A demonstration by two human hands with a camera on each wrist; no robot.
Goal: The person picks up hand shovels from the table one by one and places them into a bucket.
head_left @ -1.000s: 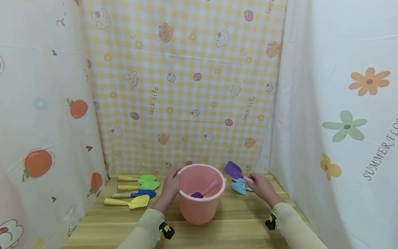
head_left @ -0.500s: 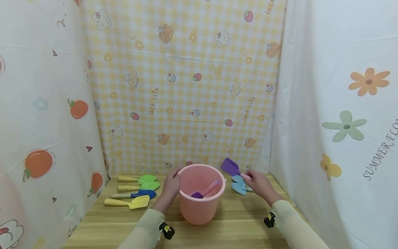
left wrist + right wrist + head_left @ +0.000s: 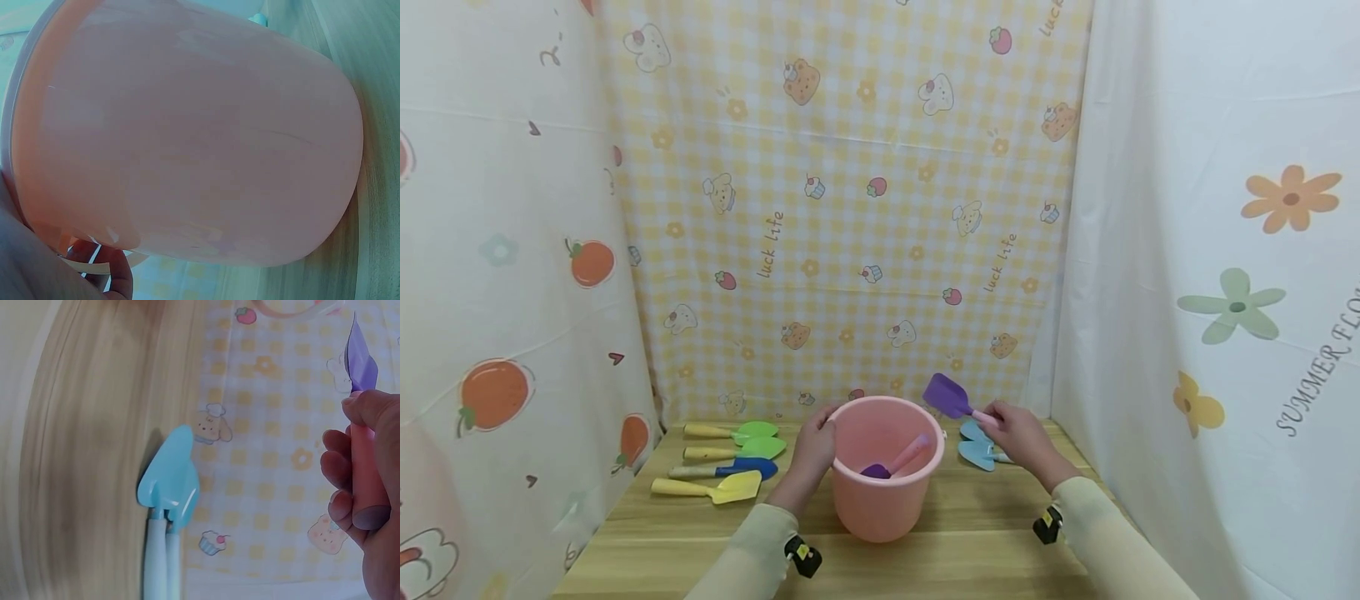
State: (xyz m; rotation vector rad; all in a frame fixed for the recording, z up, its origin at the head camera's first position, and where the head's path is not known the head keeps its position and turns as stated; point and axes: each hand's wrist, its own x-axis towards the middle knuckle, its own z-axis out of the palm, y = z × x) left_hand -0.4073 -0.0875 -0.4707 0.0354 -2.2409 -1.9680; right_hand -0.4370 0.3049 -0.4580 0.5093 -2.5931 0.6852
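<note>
While left fingers [image 3: 121, 275] grip a pink bucket [image 3: 880, 508], right fingers [image 3: 337, 470] clasp a purple, pink-handled shovel [image 3: 949, 398].

From the head, the table [image 3: 970, 542] and pink bucket [image 3: 877, 507] are viewed forward and down. From the left wrist, turned sideways, the frame is mostly filled by that bucket; from the right wrist, also sideways, the blue trowels [image 3: 165, 475] of the head view's lower right are seen closer.

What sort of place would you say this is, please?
Probably a small makeshift booth, likely indoors: a yellow gingham cloth with cartoon prints hangs behind a wood-grain tabletop, and white printed cloths close off both sides. The wider surroundings are out of view.
</note>
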